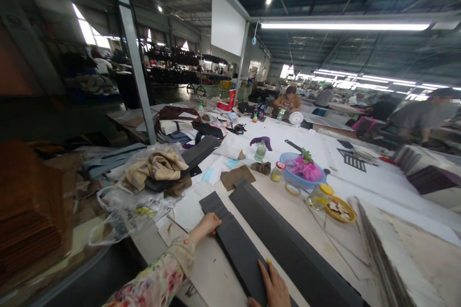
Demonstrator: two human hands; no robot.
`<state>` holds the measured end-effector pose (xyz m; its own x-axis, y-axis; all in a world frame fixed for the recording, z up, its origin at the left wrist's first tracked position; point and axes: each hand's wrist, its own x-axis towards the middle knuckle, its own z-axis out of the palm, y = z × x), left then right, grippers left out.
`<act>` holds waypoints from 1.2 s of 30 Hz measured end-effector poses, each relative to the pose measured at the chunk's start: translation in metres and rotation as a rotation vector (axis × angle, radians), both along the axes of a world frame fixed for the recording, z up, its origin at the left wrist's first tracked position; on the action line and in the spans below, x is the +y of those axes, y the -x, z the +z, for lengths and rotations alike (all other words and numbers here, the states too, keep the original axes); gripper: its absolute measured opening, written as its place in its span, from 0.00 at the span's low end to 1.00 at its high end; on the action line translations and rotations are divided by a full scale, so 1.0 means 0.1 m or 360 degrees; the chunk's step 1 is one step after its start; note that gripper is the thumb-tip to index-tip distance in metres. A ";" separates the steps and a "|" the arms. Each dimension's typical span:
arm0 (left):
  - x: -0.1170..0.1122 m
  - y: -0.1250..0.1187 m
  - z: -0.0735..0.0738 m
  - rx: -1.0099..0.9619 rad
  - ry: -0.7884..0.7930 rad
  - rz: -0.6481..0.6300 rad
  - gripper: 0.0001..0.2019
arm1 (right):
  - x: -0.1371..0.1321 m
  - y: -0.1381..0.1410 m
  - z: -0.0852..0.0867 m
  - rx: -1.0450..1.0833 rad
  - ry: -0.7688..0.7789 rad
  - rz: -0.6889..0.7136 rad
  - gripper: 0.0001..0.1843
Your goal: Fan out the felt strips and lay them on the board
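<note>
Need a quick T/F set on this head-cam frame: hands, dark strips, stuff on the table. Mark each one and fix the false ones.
1. The left hand touches the narrower dark strip. True.
2. The right hand is up in the air, off the strips. False: it rests on the narrower dark strip, at the end nearer the camera.
3. In the picture, a wider dark strip lies to the right of the narrower one. True.
4. The bag in the blue bowl is black. False: a pink bag sits in the blue bowl.
5. A yellow-lidded jar stands beside a yellow dish. True.
</note>
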<state>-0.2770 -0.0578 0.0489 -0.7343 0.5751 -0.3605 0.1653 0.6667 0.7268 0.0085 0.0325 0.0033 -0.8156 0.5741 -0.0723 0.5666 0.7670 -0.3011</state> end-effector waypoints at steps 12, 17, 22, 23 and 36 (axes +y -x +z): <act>-0.04 -0.14 0.05 0.0299 0.0009 -0.0142 0.02 | -0.04 -0.13 -0.22 0.0060 -0.0316 -0.0074 0.40; -0.10 -0.15 0.10 0.0375 0.0038 -0.0154 0.05 | -0.09 -0.16 -0.06 0.0064 -0.0218 -0.0023 0.40; -0.23 -0.10 0.03 0.0357 0.0055 -0.0095 0.06 | -0.16 -0.21 0.07 0.0140 -0.0213 0.0001 0.38; -0.25 -0.09 0.01 0.0332 0.0058 -0.0079 0.06 | -0.16 -0.22 0.08 0.0150 -0.0214 0.0002 0.37; -0.26 -0.04 -0.03 -0.0026 -0.0045 0.0089 0.06 | -0.16 -0.24 0.09 0.0173 -0.0273 0.0047 0.37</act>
<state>-0.2726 -0.0833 0.0459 -0.7599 0.5433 -0.3569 0.1164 0.6538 0.7476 0.0326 0.0164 0.0123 -0.8300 0.5460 0.1138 0.5143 0.8282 -0.2229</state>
